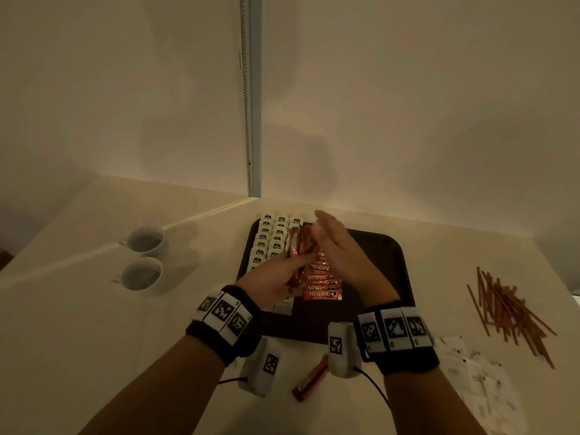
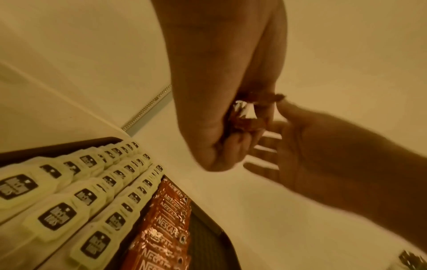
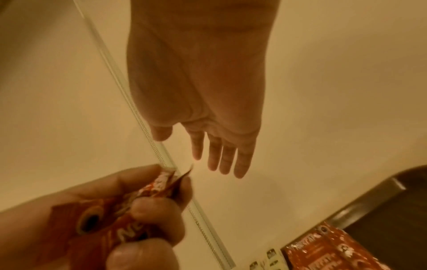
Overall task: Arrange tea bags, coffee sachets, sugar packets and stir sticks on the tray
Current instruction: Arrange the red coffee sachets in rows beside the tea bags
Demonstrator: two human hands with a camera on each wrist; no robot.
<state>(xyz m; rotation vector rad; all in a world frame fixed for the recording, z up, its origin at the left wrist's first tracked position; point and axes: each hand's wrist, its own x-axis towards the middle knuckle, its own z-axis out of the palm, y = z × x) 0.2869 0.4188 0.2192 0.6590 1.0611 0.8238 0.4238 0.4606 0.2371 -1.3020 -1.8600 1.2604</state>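
Observation:
A dark tray lies in front of me. Rows of white tea bags fill its left side, and a row of red coffee sachets lies beside them. My left hand grips a bundle of red coffee sachets over the tray; the bundle shows between its curled fingers. My right hand hovers just right of the bundle, fingers straight, holding nothing. Its flat palm faces the left hand. Stir sticks and sugar packets lie on the table at the right.
Two white cups stand on the table to the left. One loose coffee sachet lies on the table below the tray. The tray's right half is bare. A wall corner rises behind the tray.

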